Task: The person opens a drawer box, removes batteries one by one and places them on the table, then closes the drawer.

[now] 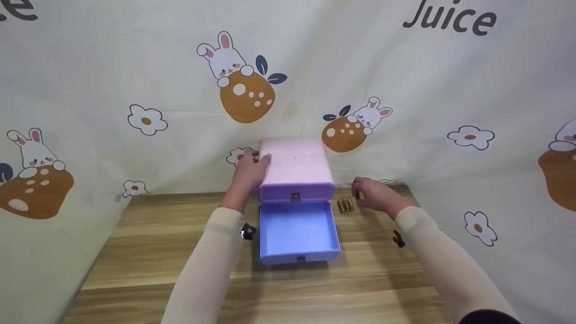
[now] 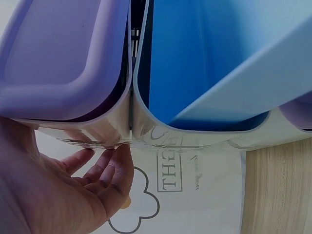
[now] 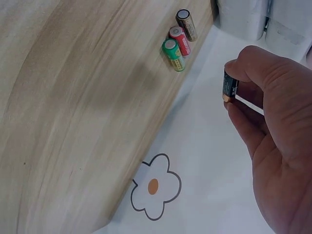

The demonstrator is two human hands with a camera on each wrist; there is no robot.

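A small drawer cabinet (image 1: 294, 157) with a pink top stands at the back of the table. Its purple upper drawer (image 1: 276, 193) is closed, while the blue lower drawer (image 1: 299, 229) is pulled out with nothing in it. My left hand (image 1: 250, 171) rests against the cabinet's upper left side, thumb at the top edge; its fingers (image 2: 114, 170) touch the side wall. My right hand (image 1: 375, 194) pinches a dark battery with a copper end (image 3: 230, 87) between thumb and fingertips. Beside the cabinet lie three more batteries (image 1: 345, 205): green (image 3: 173, 54), red (image 3: 180, 41) and brown (image 3: 186, 25).
The wooden table (image 1: 171, 256) ends at the back against a pale cloth (image 1: 171, 67) printed with rabbits and flowers. The open drawer juts out toward the front of the table. A small metal knob (image 1: 301, 259) sits on its front.
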